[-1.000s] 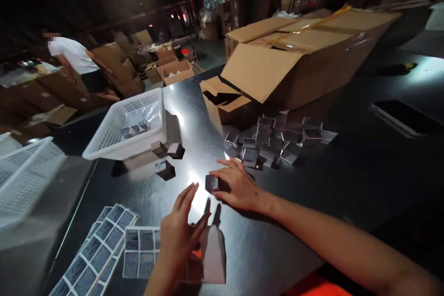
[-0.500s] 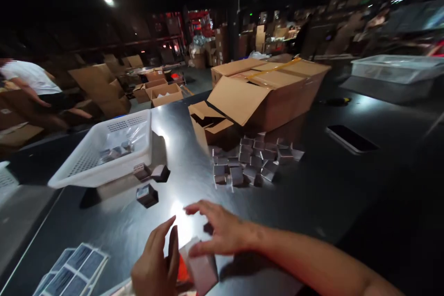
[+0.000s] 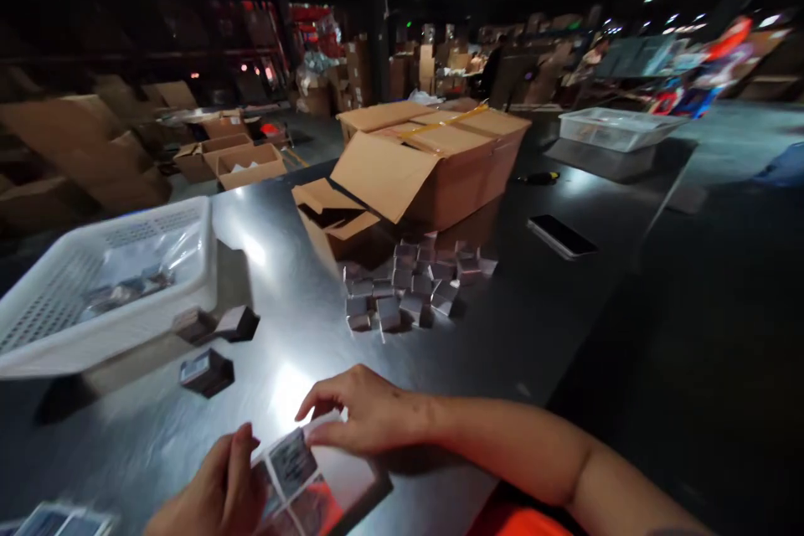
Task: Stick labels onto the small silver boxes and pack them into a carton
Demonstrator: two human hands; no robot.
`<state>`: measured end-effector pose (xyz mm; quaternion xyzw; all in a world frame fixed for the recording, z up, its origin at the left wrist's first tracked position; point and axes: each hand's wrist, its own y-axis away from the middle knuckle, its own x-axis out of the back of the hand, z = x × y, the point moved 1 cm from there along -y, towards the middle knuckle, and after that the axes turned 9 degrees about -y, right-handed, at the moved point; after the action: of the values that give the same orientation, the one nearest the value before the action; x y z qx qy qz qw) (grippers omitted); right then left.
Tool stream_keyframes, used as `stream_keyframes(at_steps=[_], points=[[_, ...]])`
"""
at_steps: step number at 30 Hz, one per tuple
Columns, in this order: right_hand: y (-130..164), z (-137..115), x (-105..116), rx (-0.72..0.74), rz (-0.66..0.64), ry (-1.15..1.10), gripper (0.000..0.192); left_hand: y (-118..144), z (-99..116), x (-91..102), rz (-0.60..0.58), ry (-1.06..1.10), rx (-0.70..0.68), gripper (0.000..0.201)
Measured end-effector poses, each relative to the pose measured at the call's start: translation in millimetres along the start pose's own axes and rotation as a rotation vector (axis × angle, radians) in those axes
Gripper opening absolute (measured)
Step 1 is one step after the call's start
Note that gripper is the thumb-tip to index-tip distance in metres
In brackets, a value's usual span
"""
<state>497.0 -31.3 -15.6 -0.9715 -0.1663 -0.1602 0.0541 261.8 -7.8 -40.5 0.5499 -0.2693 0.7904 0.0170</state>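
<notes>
A sheet of labels (image 3: 292, 462), with dark printed squares on one part and a bare pale part on the right, is held low in front of me. My left hand (image 3: 217, 481) is closed on its left side, thumb and fingers pressed together. At the upper edge, my right hand (image 3: 355, 414) has its thumb on the sheet and its fingers curled beyond it. More label sheets (image 3: 66, 522) lie at the lower left, cut off by the frame. A small dark box (image 3: 207, 373) with a pale label sits beyond my left hand, near two other small boxes (image 3: 235, 323).
Several small grey boxes (image 3: 411, 289) lie grouped before a large open carton (image 3: 465, 176). A white basket (image 3: 56, 356) with plastic-wrapped items stands at left. A phone (image 3: 561, 236) lies at right, with a clear bin (image 3: 619, 130) behind it.
The view has turned right, so the table things sit further left. The label sheet's printed squares now face me between my hands, and my left fingers have closed on it.
</notes>
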Motion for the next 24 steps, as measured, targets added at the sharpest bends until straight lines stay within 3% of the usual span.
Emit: stream_keyframes(at_steps=[2,5,13,17,19,21,23,24], points=[[2.4,-4.6,0.0,0.058,-0.009,0.039,0.031,0.1,8.4,8.9,-0.061,-0.085,0.153,0.032],[1.0,-3.8,0.1,0.172,0.022,0.055,0.039,-6.9,22.5,14.2,-0.124,-0.081,0.276,0.043],[0.6,-6.6,0.2,-0.052,-0.055,-0.098,0.024,-11.3,32.6,10.6,-0.136,-0.065,0.259,0.046],[1.6,-4.9,-4.6,-0.064,-0.067,-0.042,0.02,-12.2,32.2,10.4,-0.208,-0.124,0.262,0.048],[5.3,-5.4,-6.4,0.081,-0.036,0.066,0.016,-15.3,29.4,8.7,-0.258,-0.175,0.289,0.047],[10.5,-10.8,-5.7,0.35,-0.054,0.146,0.015,-19.2,24.1,6.8,-0.264,-0.201,0.32,0.045],[10.5,-19.7,-1.1,0.583,-0.073,0.136,0.012,-23.0,17.7,5.0,-0.248,-0.201,0.339,0.042],[5.3,-24.5,2.2,0.627,-0.04,0.113,0.01,-24.4,15.0,4.1,-0.244,-0.192,0.34,0.04]])
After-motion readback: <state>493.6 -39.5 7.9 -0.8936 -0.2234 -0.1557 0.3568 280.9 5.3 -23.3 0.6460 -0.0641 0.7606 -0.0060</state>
